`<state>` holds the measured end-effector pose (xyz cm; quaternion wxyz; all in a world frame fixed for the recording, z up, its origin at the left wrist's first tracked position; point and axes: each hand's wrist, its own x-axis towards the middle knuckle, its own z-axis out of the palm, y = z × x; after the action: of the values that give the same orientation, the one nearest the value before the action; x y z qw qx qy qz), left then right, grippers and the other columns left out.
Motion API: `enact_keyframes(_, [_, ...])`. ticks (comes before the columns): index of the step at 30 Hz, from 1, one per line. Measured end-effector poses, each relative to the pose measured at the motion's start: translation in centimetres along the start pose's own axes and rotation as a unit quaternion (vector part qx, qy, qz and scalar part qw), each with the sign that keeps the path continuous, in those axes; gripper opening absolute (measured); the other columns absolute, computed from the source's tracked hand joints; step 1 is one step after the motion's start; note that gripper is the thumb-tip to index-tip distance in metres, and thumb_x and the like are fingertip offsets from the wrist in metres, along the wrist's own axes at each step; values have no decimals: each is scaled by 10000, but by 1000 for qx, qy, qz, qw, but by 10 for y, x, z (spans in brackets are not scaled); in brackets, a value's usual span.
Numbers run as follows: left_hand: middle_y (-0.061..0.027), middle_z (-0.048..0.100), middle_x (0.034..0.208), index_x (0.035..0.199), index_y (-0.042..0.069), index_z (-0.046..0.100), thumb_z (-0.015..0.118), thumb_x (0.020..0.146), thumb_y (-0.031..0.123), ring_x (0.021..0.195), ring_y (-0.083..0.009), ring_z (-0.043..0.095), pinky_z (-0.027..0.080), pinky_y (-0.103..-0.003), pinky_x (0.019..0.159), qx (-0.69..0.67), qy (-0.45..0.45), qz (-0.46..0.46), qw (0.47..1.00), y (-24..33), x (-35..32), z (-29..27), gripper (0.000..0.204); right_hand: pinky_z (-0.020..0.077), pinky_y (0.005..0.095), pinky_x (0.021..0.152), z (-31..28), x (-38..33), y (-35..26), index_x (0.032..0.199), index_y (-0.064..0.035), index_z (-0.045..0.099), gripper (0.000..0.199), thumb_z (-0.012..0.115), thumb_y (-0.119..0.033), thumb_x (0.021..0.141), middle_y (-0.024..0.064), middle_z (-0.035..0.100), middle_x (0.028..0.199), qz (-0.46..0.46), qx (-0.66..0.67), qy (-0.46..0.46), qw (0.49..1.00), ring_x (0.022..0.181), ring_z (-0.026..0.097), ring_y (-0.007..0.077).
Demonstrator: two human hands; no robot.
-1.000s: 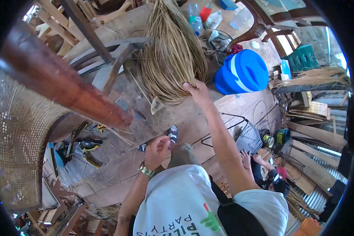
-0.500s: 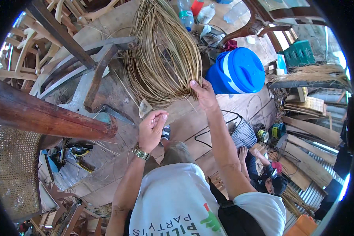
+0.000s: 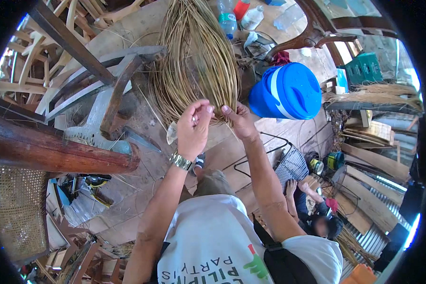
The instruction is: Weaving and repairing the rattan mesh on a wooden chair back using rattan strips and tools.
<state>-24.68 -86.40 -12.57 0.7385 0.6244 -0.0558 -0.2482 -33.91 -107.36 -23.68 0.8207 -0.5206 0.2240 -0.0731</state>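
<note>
Strands of tan fibre [image 3: 217,71] loop before you, their lower end pinched in your right hand [image 3: 244,124]. Your left hand [image 3: 195,130] curls half-closed beside it; whether it grips any, I cannot tell.

Both forearms come up from below, angled inward, hands close together in front of the torso. Left hand [image 3: 196,128]: fingers bent, thumb raised toward the fingertips, exact grip unclear. Right hand [image 3: 244,124]: thumb pointing left, fingers partly hidden, pinching. Right wrist roughly straight.
</note>
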Motion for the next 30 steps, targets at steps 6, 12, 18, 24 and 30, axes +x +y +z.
enact_keyframes(6, [-17, 875, 1132, 1484, 36, 883, 869, 1277, 201, 927, -93, 770, 640, -310, 838, 103, 66, 118, 985, 4, 37, 25, 266, 617, 337, 1035, -7, 2, 5, 1467, -69, 934, 288, 937, -247, 1239, -14, 927, 1297, 16, -2, -8, 1000, 1133, 785, 100])
enact_keyframes(12, [-142, 883, 953, 1396, 30, 939, 864, 1223, 272, 766, -211, 781, 640, -403, 778, 214, 60, 111, 969, 13, 70, 38, 306, 605, 327, 1030, 3, 1, 2, 1510, -58, 911, 324, 927, -250, 1249, -27, 914, 1341, 13, 7, -33, 999, 1166, 766, 81])
enact_keyframes(18, [-205, 932, 1064, 1324, 24, 961, 929, 1124, 427, 934, -353, 904, 694, -505, 885, 298, 106, 65, 946, 4, 84, 42, 451, 626, 345, 1112, 5, -6, 8, 1559, -32, 886, 347, 900, -217, 1267, -29, 902, 1403, 8, -10, -43, 999, 1244, 769, 89])
enact_keyframes(24, [-209, 934, 1083, 1289, -21, 943, 959, 1098, 448, 970, -356, 901, 710, -494, 943, 293, 138, 75, 943, -10, 95, 37, 507, 639, 363, 1149, 13, -1, 4, 1592, -22, 868, 357, 870, -212, 1290, -14, 893, 1421, -11, -56, -72, 996, 1258, 770, 110])
enact_keyframes(30, [-90, 935, 1128, 1391, -35, 884, 932, 1214, 319, 967, -188, 865, 690, -370, 910, 90, 100, 27, 991, -8, 52, 3, 398, 627, 335, 1071, 16, -5, -8, 1550, -44, 888, 349, 841, -299, 1316, -34, 880, 1328, 4, -69, -47, 996, 1185, 743, 79])
